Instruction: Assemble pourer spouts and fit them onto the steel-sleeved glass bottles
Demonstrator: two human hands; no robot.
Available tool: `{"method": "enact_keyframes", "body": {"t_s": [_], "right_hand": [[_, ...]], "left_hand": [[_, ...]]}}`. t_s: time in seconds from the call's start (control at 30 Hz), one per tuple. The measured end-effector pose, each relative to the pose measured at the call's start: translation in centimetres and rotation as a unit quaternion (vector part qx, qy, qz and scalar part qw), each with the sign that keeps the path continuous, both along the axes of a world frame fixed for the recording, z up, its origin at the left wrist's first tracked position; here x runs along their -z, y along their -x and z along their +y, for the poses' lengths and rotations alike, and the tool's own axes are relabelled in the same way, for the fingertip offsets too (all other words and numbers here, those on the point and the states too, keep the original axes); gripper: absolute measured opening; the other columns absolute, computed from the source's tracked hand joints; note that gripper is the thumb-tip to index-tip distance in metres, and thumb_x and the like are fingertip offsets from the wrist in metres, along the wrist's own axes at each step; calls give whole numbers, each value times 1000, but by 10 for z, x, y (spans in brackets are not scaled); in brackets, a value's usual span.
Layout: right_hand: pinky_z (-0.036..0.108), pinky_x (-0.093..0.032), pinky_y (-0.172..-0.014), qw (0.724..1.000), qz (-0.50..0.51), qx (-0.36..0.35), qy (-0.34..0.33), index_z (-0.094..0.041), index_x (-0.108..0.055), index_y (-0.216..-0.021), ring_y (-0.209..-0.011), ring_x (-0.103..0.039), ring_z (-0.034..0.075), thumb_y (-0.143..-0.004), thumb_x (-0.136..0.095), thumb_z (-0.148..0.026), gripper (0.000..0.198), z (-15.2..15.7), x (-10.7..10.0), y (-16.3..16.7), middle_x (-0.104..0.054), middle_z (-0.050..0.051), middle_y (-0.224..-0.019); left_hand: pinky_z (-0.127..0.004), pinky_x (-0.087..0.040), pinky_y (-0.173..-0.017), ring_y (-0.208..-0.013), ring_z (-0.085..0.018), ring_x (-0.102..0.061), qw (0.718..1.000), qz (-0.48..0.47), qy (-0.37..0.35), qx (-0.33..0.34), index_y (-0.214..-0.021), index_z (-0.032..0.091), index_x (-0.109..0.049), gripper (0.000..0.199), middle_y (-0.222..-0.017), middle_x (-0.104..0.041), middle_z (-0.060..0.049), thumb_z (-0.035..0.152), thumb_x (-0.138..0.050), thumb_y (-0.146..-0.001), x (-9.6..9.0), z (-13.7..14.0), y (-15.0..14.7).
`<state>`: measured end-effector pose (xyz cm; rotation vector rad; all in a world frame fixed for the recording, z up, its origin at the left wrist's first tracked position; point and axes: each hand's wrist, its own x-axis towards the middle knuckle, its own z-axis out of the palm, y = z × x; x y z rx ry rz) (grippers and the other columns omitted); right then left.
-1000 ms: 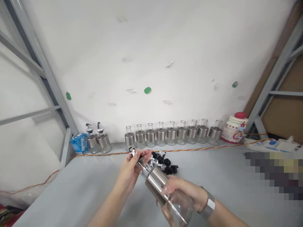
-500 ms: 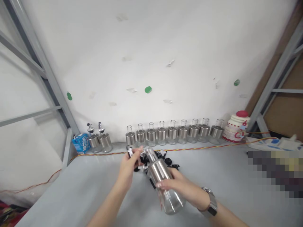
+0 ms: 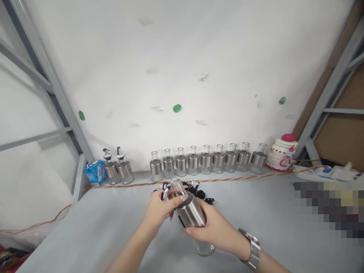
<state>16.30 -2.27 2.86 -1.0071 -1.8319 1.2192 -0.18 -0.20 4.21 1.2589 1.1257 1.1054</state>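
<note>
Glass bottle (image 3: 193, 218), one: is leaning over the counter (image 3: 102, 223), mouth (image 3: 176, 182) open (base contact unclear). Right hand (image 3: 214, 226): is clamping round its steel sleeve (image 3: 189, 212). Left hand (image 3: 160, 208): is gripping a pourer (image 3: 165, 194), thumb (image 3: 175, 202) resting against the bottle's neck (image 3: 179, 188). Loose black fittings (image 3: 201, 194): are lying just beyond. Bottles (image 3: 206, 160), open-necked, nine: are standing in a row by the wall (image 3: 182, 87).

glass bottle (image 3: 192, 213) in my right hand (image 3: 213, 223): clear neck and base, shiny metal band around the body. tilted, neck leaning left and away from me, mouth open. pourer (image 3: 165, 194), silvery and black, in my left hand (image 3: 160, 207), just beside the neck, partly hidden.
</note>
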Motion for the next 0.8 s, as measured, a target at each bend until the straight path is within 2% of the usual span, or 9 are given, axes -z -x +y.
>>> {"method": "enact_keyframes", "body": {"t_s": [0.13, 0.23, 0.3, 0.47, 0.57, 0.63, 0.7, 0.77, 0.8], "right_hand": [[29, -44, -73, 999, 39, 11, -21, -19, -45, -109, -85, -55, 18, -65, -64, -25, 49, 1, 5, 3, -59, 4, -97], [29, -44, -73, 996, 32, 64, -56, -20, -41, -110, -85, -56, 18, -66, -62, -21, 49, 1, 11, 5, -58, 5, -99], [29, -44, -72, 993, 13, 88, -78, -21, -38, -111, -84, -56, 18, -66, -60, -19, 50, 1, 14, 6, -58, 6, -98], [30, -44, -74, 993, 13, 86, -83, -22, -33, -112, -88, -57, 19, -65, -61, -18, 55, 3, 16, 7, -57, 6, -102], [32, -41, -85, 994, 42, 58, -84, -23, -26, -119, -99, -52, 19, -65, -65, -22, 67, 4, 16, 7, -51, 8, -114], [36, -35, -93, 994, 42, 52, -92, -24, -21, -125, -110, -45, 20, -65, -67, -26, 76, 5, 16, 5, -44, 9, -123], [40, -28, -98, 991, 26, 71, -107, -24, -16, -129, -119, -34, 21, -66, -66, -31, 81, 6, 17, 2, -36, 10, -130], [43, -25, -99, 987, 20, 105, -123, -25, -13, -131, -122, -29, 22, -70, -63, -34, 80, 6, 17, 0, -33, 10, -132], [44, -26, -99, 984, 25, 121, -129, -26, -13, -131, -122, -29, 22, -72, -60, -35, 76, 7, 16, -1, -34, 10, -132]], "left_hand": [[-17, -32, -37, -37, -5, -40, 999, -10, -27, 21, -92, 12, -63, 49, -53, -54, 4, 28, -75, -48, 2, 0, -1], [-21, -44, -53, -60, -14, -56, 998, 14, -62, 30, -86, 14, -63, 52, -71, -64, -1, 17, -78, -37, 4, -3, -8], [-23, -46, -61, -69, -18, -58, 996, 48, -68, 12, -80, 13, -63, 45, -73, -66, -3, 18, -78, -38, 5, -6, -13], [-27, -48, -63, -69, -20, -60, 992, 94, -77, -39, -78, 13, -63, 35, -71, -67, -4, 26, -75, -47, 8, -12, -18], [-27, -48, -63, -70, -21, -61, 990, 97, -86, -55, -79, 14, -64, 36, -73, -68, -5, 27, -75, -47, 4, -14, -16], [-27, -48, -62, -69, -21, -62, 989, 93, -92, -66, -79, 15, -65, 35, -72, -68, -5, 28, -75, -48, -2, -14, -11], [-26, -48, -58, -65, -21, -62, 984, 93, -99, -114, -78, 14, -65, 34, -69, -68, -5, 31, -74, -49, -10, -9, -2], [-25, -46, -53, -63, -21, -61, 964, 113, -114, -213, -78, 14, -65, 37, -66, -67, -4, 35, -73, -49, -18, -2, 11], [-25, -46, -55, -64, -21, -61, 944, 131, -130, -274, -79, 14, -65, 39, -67, -67, -4, 37, -73, -48, -20, 3, 20]]}}
